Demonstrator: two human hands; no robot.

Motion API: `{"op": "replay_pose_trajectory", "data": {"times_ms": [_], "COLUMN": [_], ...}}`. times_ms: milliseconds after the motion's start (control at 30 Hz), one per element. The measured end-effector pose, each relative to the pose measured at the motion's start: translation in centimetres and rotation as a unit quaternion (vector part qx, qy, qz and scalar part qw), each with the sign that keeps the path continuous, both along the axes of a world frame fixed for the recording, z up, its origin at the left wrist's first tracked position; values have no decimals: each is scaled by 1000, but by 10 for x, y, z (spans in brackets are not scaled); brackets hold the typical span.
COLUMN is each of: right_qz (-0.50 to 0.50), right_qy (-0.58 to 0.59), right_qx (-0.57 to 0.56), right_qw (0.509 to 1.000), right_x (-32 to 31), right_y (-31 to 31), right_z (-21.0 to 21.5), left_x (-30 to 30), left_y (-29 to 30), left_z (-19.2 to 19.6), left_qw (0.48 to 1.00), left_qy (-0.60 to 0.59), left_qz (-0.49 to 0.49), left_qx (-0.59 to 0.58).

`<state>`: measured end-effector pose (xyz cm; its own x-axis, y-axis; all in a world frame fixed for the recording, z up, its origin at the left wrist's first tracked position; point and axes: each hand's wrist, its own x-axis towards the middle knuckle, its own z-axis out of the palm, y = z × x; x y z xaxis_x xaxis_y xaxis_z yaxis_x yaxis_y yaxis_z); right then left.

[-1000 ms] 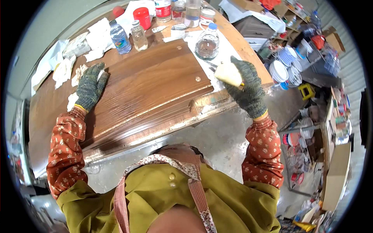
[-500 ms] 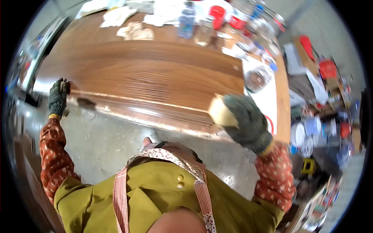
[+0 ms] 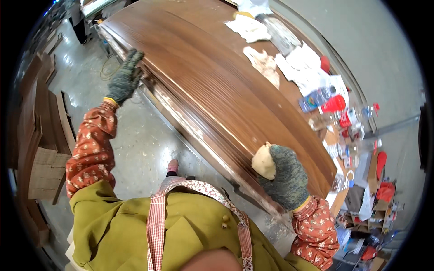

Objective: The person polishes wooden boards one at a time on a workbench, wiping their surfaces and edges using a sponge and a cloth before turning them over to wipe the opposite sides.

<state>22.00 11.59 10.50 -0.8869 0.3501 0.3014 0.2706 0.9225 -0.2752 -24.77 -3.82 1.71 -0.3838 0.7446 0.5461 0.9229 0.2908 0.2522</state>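
Observation:
A long brown wood-grain panel (image 3: pixel 199 77) with a moulded, ridged front edge lies across the table in front of me. My left hand (image 3: pixel 125 79), in a dark green knit glove, rests on the panel's front edge towards its far left end. Its fingers are stretched out and somewhat apart. My right hand (image 3: pixel 289 178), gloved the same way, is closed around a folded cream cloth (image 3: pixel 264 162). That cloth touches the panel near its right end, beside the moulded edge. The right hand's fingertips are partly hidden behind the cloth and glove.
Crumpled white cloths (image 3: pixel 251 28), a blue-tinted bottle (image 3: pixel 316 99) and several clear bottles crowd the table's back right. Cluttered shelves (image 3: pixel 379 212) stand beyond. Brown boards (image 3: pixel 45 117) lean at the left. Another person (image 3: pixel 77 22) stands at the far left.
My view has turned left, so the panel now slants from upper left to lower right. The left hand's fingers have straightened along the edge. The right hand still holds the cloth.

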Motion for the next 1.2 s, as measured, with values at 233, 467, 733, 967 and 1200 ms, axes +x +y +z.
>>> {"op": "replay_pose_trajectory", "data": {"times_ms": [233,467,733,967,1200], "right_qz": [82,183,190,85,151], "right_qy": [-85,45,34,-112,-62], "right_qx": [36,115,99,111,138], "right_qw": [992,975,976,984,977], "right_x": [-206,-428,-444,-235,-358], "right_y": [-8,-3,-6,8,10], "right_z": [24,13,24,33,23], "left_x": [13,59,50,3,24], "left_y": [2,-36,-103,-103,-92], "left_z": [-15,-102,-155,-166,-144], "left_qw": [965,932,777,748,784], "left_qy": [-133,-302,-499,-484,-474], "left_qz": [-71,50,249,275,221], "left_qx": [216,196,291,360,334]}}
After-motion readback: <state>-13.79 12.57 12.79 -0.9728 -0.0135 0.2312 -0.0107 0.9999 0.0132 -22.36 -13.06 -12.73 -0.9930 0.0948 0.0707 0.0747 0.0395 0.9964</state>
